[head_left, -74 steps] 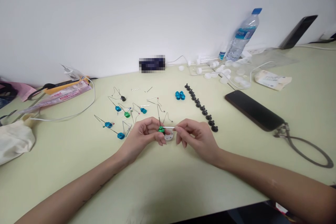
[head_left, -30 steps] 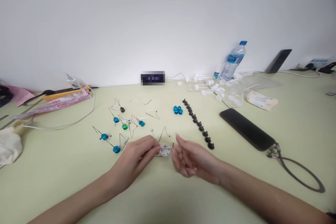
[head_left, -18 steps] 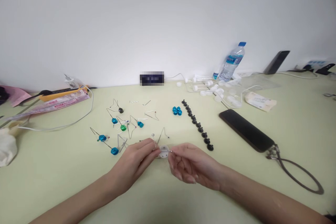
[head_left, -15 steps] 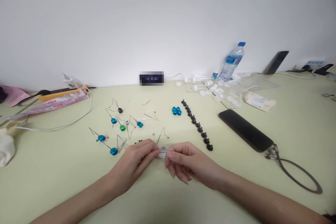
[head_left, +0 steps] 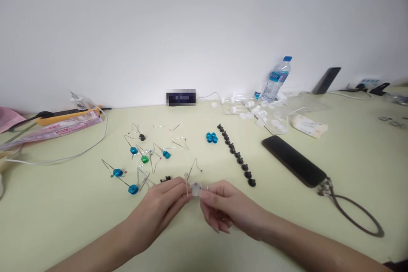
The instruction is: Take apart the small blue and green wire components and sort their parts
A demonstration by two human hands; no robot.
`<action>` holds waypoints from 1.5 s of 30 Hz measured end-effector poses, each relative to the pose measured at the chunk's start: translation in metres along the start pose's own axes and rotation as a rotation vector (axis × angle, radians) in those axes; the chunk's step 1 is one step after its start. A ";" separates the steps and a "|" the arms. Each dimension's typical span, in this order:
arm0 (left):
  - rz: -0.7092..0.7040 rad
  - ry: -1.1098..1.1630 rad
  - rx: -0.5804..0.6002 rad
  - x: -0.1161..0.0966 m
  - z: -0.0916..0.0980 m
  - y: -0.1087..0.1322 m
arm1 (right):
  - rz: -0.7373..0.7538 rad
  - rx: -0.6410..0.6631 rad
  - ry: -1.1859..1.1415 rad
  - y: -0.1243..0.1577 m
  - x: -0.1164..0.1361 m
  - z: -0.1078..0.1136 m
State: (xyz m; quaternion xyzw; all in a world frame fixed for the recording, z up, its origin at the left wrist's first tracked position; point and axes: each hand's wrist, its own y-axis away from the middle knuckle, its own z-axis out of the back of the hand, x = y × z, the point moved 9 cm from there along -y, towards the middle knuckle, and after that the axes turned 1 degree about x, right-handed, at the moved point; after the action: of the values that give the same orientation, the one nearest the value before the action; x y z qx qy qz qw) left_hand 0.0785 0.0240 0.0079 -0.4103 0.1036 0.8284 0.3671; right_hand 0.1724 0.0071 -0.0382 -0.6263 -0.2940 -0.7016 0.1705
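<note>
My left hand [head_left: 170,195] is closed in a pinch at the left edge of a small whitish round piece [head_left: 195,188]. From beside those fingertips rises a bent thin wire [head_left: 192,168] with a small dark tip; whether it is fixed to the round piece I cannot tell. My right hand [head_left: 221,204] is closed at the piece's right side, its thumb and finger pinched on a thin metal pin [head_left: 208,188] whose end sticks up. To the left lie bent wires with blue knobs [head_left: 133,189], a green knob [head_left: 145,159] and a black knob [head_left: 142,137].
Several black knobs [head_left: 240,160] form a slanting row, with blue knobs [head_left: 211,137] clustered beside it. A phone [head_left: 293,160] with a strap lies at right. Behind stand a water bottle [head_left: 278,80] and white-capped parts [head_left: 234,109]. A power strip [head_left: 68,115] sits at back left.
The round piece now shows more of its face between my hands. The pin, earlier lying across it, now points up by my right fingers. The whole view has shifted slightly.
</note>
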 end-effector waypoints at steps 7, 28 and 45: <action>0.402 0.356 0.176 0.032 -0.023 0.003 | 0.624 -0.381 1.175 0.027 0.057 -0.002; -0.059 -0.135 -0.053 -0.003 0.002 0.006 | 0.179 -0.211 0.137 0.006 0.018 0.020; 0.078 -0.017 -0.030 0.008 0.001 0.001 | 0.367 -0.337 0.349 0.014 0.036 0.024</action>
State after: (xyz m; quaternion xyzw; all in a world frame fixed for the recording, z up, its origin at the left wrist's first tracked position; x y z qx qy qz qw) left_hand 0.0739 0.0281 0.0019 -0.4043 0.1039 0.8471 0.3289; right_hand 0.1937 0.0157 0.0009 -0.5585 -0.0217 -0.7950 0.2358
